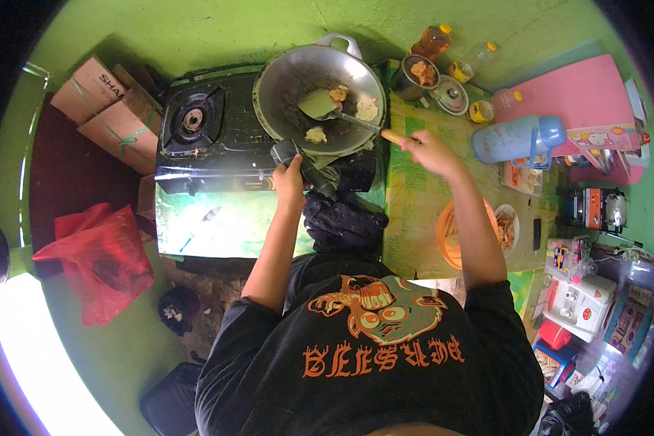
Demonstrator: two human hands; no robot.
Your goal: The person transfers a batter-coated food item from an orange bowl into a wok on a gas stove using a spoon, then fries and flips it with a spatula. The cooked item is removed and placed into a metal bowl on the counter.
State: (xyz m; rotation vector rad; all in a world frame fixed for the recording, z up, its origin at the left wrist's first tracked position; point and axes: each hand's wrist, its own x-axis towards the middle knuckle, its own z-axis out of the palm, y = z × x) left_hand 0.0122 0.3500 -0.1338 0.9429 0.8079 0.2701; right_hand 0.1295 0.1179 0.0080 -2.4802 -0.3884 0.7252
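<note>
A large metal wok (297, 71) sits on the right side of a black gas stove (234, 103). My right hand (428, 152) grips the wooden handle of a metal spatula (319, 104), whose blade lies inside the wok. Beside the blade is a browned fried piece (338, 93); a pale piece (367, 109) rests at the wok's right wall and another pale piece (315, 135) at its near side. My left hand (289, 177) is closed on a dark cloth (310, 171) at the wok's near edge; the wok's near handle is hidden there.
A metal pot with fried food (422, 73), its lid (450, 95), bottles and a blue thermos (515, 139) stand to the right. An orange basin (447, 234) and a plate of food (507, 229) are near my right forearm. Cardboard boxes (109, 120) lean left of the stove.
</note>
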